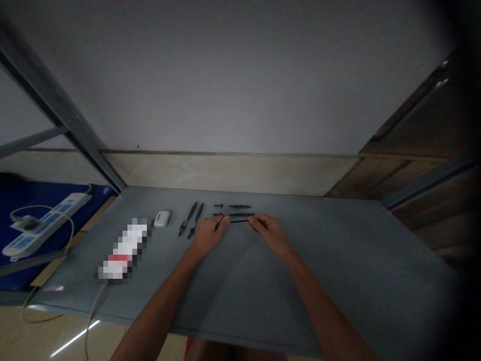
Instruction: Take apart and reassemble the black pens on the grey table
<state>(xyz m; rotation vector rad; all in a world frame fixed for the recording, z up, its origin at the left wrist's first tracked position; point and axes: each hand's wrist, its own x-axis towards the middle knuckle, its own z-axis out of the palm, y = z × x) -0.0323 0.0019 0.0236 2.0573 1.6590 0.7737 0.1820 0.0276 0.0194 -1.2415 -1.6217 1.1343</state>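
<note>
- A white power strip (pixel 56 218) lies on a blue surface (pixel 99 193), with a plug (pixel 28 224) in it.
- A long, flat thing (pixel 126 245), blurred out, lies on the gray bench (pixel 338 271). A pale cord (pixel 91 316) runs from its near end.
- A small white case (pixel 162 218) sits just beside its far end.
- Two dark pens (pixel 188 219) lie slanted, side by side.
- The left hand (pixel 208 235) is next. Its grip is closed on one end of a thin black stick (pixel 239 221).
- The stick goes straight across between the two hands, over the bench.
- Just behind it, two more pens (pixel 235 206) lie sideways, one behind the other.
- The right hand (pixel 272 233) has its grip closed on the stick's other end.
- Brown wooden boards (pixel 406 175) stand at the far right.
</note>
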